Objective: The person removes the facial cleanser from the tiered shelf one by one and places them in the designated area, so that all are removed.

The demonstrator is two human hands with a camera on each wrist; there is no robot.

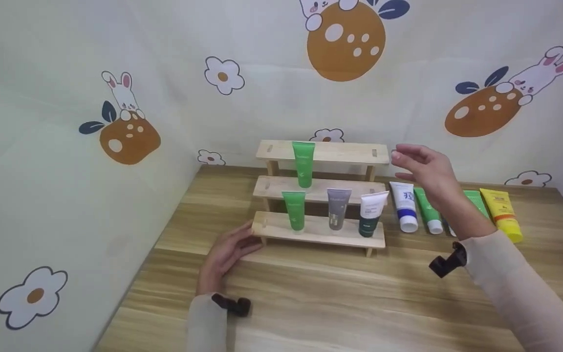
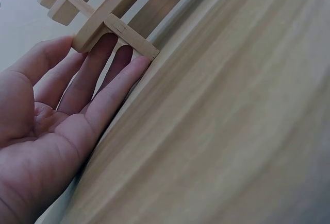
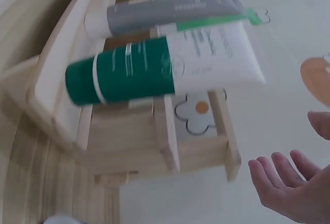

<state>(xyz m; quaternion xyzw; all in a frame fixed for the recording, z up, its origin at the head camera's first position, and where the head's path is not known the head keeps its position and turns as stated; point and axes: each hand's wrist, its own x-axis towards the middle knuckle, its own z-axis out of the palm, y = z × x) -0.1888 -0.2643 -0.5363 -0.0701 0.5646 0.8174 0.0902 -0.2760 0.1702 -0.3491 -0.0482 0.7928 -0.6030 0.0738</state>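
Observation:
A three-tier wooden display rack (image 1: 318,237) stands on the table. My left hand (image 1: 227,252) touches the left end of its lowest tier with extended fingers; some fingertips are hidden beneath the plank in the left wrist view. On that tier stand a green tube (image 1: 295,210), a grey tube (image 1: 338,209) and a white tube with a dark green lower part (image 1: 370,215), slightly tilted in the head view. Another green tube (image 1: 304,165) stands on the middle tier. My right hand (image 1: 428,171) hovers right of the rack's top tier, fingers loosely bent, holding nothing.
Right of the rack, several tubes lie on the wooden table (image 1: 340,303): a white-and-blue one (image 1: 403,205), a green one with a white cap (image 1: 428,210), another green one (image 1: 475,200), and a yellow one (image 1: 502,212). My right forearm partly covers this row. A printed cloth (image 1: 271,107) hangs behind.

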